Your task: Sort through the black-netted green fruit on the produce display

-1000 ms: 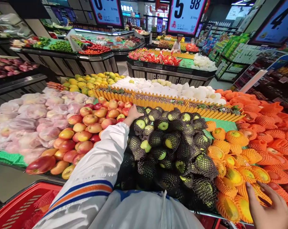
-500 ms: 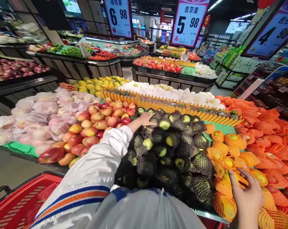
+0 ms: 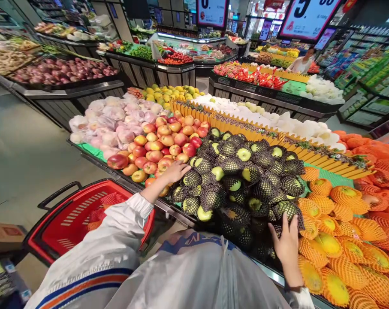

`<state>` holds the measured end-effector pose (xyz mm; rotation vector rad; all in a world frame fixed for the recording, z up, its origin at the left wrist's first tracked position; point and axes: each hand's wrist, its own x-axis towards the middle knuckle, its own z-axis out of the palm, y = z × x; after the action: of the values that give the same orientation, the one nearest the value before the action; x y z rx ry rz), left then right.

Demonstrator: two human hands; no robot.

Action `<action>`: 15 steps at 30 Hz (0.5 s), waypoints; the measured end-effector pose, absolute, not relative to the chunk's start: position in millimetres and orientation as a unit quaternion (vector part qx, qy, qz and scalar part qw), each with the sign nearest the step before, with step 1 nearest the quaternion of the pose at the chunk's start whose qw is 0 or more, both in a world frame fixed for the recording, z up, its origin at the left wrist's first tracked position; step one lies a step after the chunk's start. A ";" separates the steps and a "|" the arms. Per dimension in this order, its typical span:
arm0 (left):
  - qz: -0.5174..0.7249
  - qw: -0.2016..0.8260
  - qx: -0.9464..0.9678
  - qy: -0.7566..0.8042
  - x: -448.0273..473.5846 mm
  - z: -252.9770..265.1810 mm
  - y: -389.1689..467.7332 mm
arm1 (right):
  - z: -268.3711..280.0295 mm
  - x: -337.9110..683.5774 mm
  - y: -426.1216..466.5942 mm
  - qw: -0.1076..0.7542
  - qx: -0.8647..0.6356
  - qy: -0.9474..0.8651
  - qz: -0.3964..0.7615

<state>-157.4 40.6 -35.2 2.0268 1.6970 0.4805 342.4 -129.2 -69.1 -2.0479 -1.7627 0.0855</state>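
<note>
My left hand (image 3: 177,172) lies with its fingers stretched out at the seam between the loose red apples (image 3: 155,156) and the green apples (image 3: 227,148) in black foam nets. Its fingertips reach the leftmost netted apples, and I see nothing held in it. My right hand (image 3: 287,245) is open, fingers spread, at the front right of the green apples. Its fingertips are on or just above a netted green apple (image 3: 286,209); whether they touch cannot be told. Fruit in orange nets (image 3: 329,244) lies right beside that hand.
A red shopping basket (image 3: 52,234) with red-netted fruit stands at lower left, by the display's edge. Bagged pale fruit (image 3: 117,124) lies left of the red apples. A yellow picket divider (image 3: 245,128) runs behind the green apples. A person (image 3: 302,64) is far back.
My view has turned left, bringing more of the basket in. My left hand has drawn back towards me over the green apples. My right hand has moved from the orange-netted fruit to the green apples.
</note>
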 end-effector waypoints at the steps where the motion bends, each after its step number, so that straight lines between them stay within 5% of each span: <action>1: 0.179 0.236 0.730 0.616 -155.2 -47.0 29.6 | -74.4 342.8 -126.1 0.223 -0.730 -0.645 0.043; 7: 0.305 0.267 0.679 0.612 -137.3 -68.4 -10.7 | -54.9 340.7 -129.1 0.252 -0.735 -0.629 0.019; 12: 0.419 0.077 0.648 0.632 -158.0 -73.8 -88.6 | -19.9 319.6 -154.0 0.395 -0.650 -0.641 -0.106; 15: 0.368 -0.018 0.601 0.709 -180.2 -101.0 -164.1 | -14.6 305.6 -170.0 0.421 -0.507 -0.749 -0.067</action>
<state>-180.2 -164.1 -101.0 1.9101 2.2532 1.1685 305.6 -170.0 -14.6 -1.2710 -1.8760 -0.1688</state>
